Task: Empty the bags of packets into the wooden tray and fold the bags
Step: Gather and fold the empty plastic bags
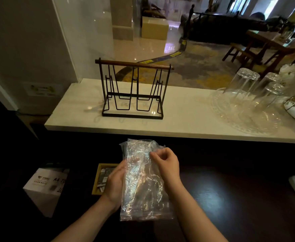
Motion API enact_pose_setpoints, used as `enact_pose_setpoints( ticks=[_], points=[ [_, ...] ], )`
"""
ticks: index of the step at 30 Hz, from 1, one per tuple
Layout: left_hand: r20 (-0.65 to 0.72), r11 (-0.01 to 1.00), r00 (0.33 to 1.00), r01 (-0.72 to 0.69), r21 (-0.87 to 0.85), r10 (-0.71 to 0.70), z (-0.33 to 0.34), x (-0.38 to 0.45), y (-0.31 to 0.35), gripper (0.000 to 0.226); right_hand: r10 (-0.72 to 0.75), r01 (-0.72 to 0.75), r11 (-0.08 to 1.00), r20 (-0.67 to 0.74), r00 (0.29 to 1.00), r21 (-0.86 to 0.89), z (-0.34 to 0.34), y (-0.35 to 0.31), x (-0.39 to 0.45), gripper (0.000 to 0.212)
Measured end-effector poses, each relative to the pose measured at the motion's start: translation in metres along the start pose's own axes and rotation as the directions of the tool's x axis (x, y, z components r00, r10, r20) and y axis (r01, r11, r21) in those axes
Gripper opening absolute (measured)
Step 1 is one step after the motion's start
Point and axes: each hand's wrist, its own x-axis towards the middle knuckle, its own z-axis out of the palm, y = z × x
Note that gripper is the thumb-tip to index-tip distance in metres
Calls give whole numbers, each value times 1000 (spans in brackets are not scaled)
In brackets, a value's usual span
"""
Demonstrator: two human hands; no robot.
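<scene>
Clear plastic bag (141,180) held upright between your two hands, above the dark counter (230,198). Your left hand (115,182) grips its left edge from behind; your right hand (166,163) pinches the upper right edge. Wooden tray (97,179) with packets (103,177) lies just left, partly behind your left hand.

1. Pale marble ledge (187,119) runs across the middle of the frame, with a dark countertop (239,198) below it in the foreground.
2. A black wire rack (132,91) with a wooden top bar stands on the ledge, centre frame.
3. Right side: upturned drinking glasses (244,84) on a clear patterned tray (230,116).
4. Left: a pale wall (21,41); lower left, a white A4 paper box (45,186).
5. Behind the ledge, a glossy tiled floor (152,48) catches the light, then a patterned carpet (204,67).
6. Upper right: dark wooden table and stools (258,49), plus bright windows (269,6).
</scene>
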Motion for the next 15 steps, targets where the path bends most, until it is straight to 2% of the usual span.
enact_pose_setpoints(
  ticks=[2,4,6,8,11,13,15],
  points=[
    [12,1000,1000,12,0,-12,3,-1,0,41,-19,17,996,-30,999,-88,1,0,0,25],
    [-29,993,1000,10,118,-7,4,-1,2,28,-31,28,990,-19,999,-140,1,3,2,24],
    [-29,968,999,-25,248,33,0,2,0,16,-28,31,997,48,998,-71,-2,2,1,18],
    [-23,950,996,-71,304,82,-6,5,-5,21,-1,-4,999,103,995,52,-6,-2,1,26],
    [9,929,995,-100,356,103,-9,6,-8,26,88,-109,975,116,989,194,-16,-13,10,31],
    [40,917,993,-115,383,108,-10,6,-11,27,108,-139,977,190,976,163,-24,-17,15,29],
    [49,907,990,-141,397,132,-11,6,-11,29,83,-107,991,265,961,79,-32,-19,17,21]
  ],
)
